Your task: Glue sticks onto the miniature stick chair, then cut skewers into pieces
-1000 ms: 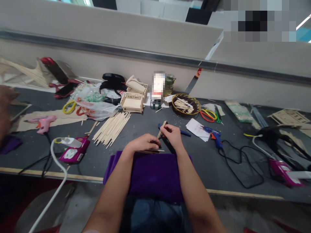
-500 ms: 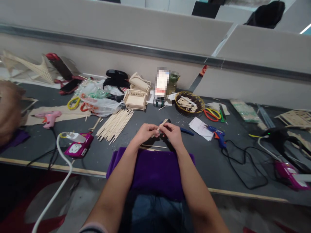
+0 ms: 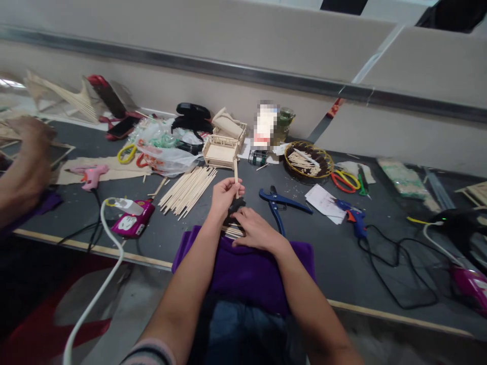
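Observation:
My left hand (image 3: 225, 196) is closed around a few thin wooden sticks (image 3: 236, 176), pinched together and held upright above the table. My right hand (image 3: 255, 229) is lower and closer to me, its thumb and fingers apart over several loose sticks (image 3: 233, 231) by the edge of a purple cloth (image 3: 247, 268). Whether its fingertips touch those sticks I cannot tell. Just right of my hands lies a blue-handled cutter (image 3: 280, 205). Left of my left hand, a bundle of long wooden sticks (image 3: 187, 191) rests on the dark table.
A small stick-built model (image 3: 221, 152) stands behind, with a basket of short sticks (image 3: 309, 159) to its right. A pink glue gun (image 3: 90, 175), a blue glue gun (image 3: 353, 217) and magenta power strips (image 3: 135, 219) with cords lie around. Another person's arm (image 3: 28, 152) is at far left.
My hands have come apart. The left has raised the sticks upright; the right has dropped toward the loose sticks near the cloth. The cutter is now more exposed, and the view has shifted.

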`<move>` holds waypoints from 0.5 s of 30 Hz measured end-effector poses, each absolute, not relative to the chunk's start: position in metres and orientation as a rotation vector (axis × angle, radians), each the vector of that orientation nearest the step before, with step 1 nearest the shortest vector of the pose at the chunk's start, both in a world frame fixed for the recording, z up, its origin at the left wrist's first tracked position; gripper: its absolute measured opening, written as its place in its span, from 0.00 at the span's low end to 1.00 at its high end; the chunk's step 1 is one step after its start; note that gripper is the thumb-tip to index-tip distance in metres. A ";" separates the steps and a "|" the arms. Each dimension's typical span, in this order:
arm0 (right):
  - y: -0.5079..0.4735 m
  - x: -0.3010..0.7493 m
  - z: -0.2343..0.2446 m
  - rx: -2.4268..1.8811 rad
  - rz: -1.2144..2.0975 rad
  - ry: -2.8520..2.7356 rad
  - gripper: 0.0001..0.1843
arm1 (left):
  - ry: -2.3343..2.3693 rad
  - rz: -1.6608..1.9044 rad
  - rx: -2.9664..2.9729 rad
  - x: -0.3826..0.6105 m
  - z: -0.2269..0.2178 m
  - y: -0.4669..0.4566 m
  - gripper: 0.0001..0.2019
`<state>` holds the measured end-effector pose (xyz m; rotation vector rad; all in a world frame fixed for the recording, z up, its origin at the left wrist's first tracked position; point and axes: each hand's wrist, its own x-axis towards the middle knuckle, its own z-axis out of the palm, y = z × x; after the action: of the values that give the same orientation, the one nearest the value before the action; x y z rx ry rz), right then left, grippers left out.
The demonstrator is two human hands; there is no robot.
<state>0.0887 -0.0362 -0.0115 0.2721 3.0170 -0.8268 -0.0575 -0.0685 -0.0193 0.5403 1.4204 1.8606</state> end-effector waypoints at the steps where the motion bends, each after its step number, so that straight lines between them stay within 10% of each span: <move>1: -0.036 0.089 -0.011 0.295 -0.834 3.005 0.31 | 1.423 1.861 0.539 -0.057 -0.020 -0.068 0.18; 5: -0.032 0.090 -0.012 0.319 -0.828 2.990 0.17 | 1.434 1.845 0.552 -0.056 -0.022 -0.067 0.16; 15: -0.035 0.093 -0.009 0.205 -0.762 2.972 0.28 | 1.426 1.815 0.550 -0.053 -0.022 -0.066 0.13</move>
<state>0.0927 -0.0350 -0.0086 0.2055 2.9720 -0.7616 -0.0533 -0.0657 -0.0224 0.5498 1.4260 1.8148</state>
